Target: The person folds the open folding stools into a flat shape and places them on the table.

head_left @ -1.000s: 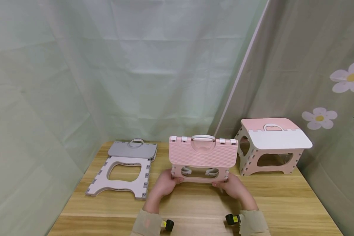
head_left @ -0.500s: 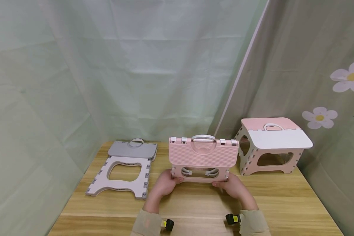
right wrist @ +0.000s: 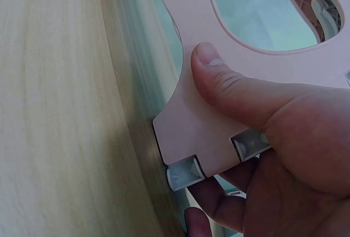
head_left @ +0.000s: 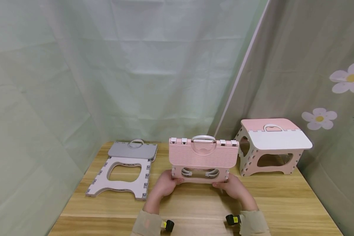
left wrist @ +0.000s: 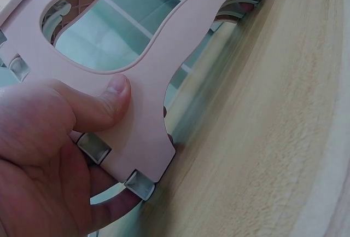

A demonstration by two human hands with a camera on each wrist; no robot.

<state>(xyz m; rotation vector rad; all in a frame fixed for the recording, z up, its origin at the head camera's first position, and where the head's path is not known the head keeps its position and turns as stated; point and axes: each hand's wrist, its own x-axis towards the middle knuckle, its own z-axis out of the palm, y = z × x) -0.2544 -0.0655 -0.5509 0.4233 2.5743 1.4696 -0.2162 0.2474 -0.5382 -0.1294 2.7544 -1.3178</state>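
A pink folding stool [head_left: 203, 155] stands upright in the middle of the table, its textured half-top hanging down in front and its white loop handle raised at the top. My left hand [head_left: 166, 182] grips the lower left corner of its leg panel. In the left wrist view the thumb presses the front face while fingers curl behind the edge. My right hand [head_left: 232, 186] holds the lower right corner the same way. In the right wrist view the thumb lies on the pale pink leg panel [right wrist: 202, 133], fingers behind. The fingers behind the panel are partly hidden.
A grey and white folding stool [head_left: 121, 173] lies flat at the left. An unfolded pink and white stool [head_left: 275, 146] stands at the right, near the curtain. Pale curtains [head_left: 165, 72] rise behind and beside the wooden table [head_left: 194, 209].
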